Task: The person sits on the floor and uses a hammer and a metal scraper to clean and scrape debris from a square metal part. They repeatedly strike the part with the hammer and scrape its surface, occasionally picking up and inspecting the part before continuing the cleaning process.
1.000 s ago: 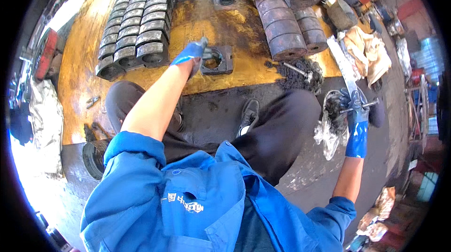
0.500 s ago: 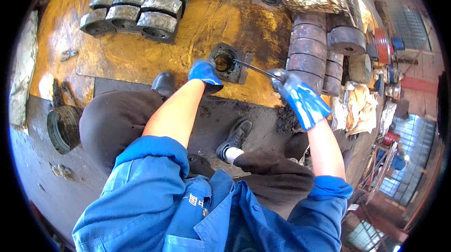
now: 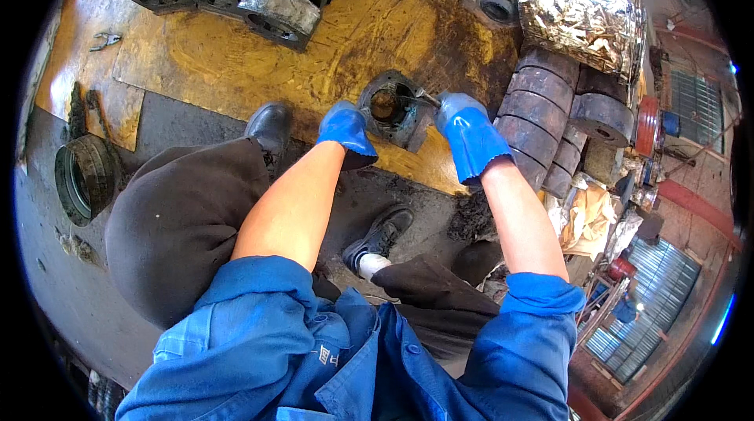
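A dark, greasy metal block [image 3: 407, 137] with a round bore lies on the yellow-stained sheet in front of me. My left hand [image 3: 342, 129], in a blue rubber glove, is closed at the block's left edge; its fingertips are partly hidden. In the matching glove, my right hand [image 3: 465, 124] grips a thin metal rod [image 3: 424, 97] just right of the block. The rod reaches left toward the bore, and its tip is hard to make out against the dark metal.
Rows of similar blocks [image 3: 279, 12] stand at the far left. Dark cylinders [image 3: 534, 99] are stacked at right, below a shiny, flake-covered drum [image 3: 580, 16]. Pliers [image 3: 104, 41] lie far left, and a metal ring [image 3: 82, 179] stands on the floor. My shoe [image 3: 269, 126] is near the sheet's edge.
My right hand has moved left, close to the block, and less of the rod shows between them. My left hand stays at the block's left edge. The whole view has shifted slightly.
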Available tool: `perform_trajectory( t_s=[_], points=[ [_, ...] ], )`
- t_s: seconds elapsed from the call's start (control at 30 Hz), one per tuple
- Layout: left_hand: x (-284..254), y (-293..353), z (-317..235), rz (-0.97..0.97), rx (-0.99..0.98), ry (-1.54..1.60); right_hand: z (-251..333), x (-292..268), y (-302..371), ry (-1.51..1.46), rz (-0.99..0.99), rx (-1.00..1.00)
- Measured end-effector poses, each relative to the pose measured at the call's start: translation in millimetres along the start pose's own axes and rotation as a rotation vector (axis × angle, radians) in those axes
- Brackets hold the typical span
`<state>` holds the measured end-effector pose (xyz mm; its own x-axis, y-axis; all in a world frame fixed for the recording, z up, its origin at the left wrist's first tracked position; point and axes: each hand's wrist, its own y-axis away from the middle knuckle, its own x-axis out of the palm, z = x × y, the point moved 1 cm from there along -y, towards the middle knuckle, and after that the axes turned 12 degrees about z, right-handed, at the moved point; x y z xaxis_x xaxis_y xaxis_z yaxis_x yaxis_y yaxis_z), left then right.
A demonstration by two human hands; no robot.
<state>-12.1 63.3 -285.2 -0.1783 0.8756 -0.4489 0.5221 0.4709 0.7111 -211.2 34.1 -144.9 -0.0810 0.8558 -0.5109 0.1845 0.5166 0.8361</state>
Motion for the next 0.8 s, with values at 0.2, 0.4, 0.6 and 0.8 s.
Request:
perform_trajectory(
  t_s=[0.2, 0.4, 0.6, 0.8],
  points=[
    [15, -8, 7, -0.079, 0.04, -0.07, 0, 7, -6, -0.067, 0.015, 0.081],
    [27, -23, 27, -0.013, 0.002, 0.023, 10, 12, -5, -0.135, 0.013, 0.095],
    [14, -7, 13, -0.042, -0.001, 0.041, -11, 39, -24, 0.581, 0.076, -0.336],
    [6, -4, 6, 0.033, -0.016, 0.06, -20, 48, -9, 0.183, 0.051, -0.401]
  ],
)
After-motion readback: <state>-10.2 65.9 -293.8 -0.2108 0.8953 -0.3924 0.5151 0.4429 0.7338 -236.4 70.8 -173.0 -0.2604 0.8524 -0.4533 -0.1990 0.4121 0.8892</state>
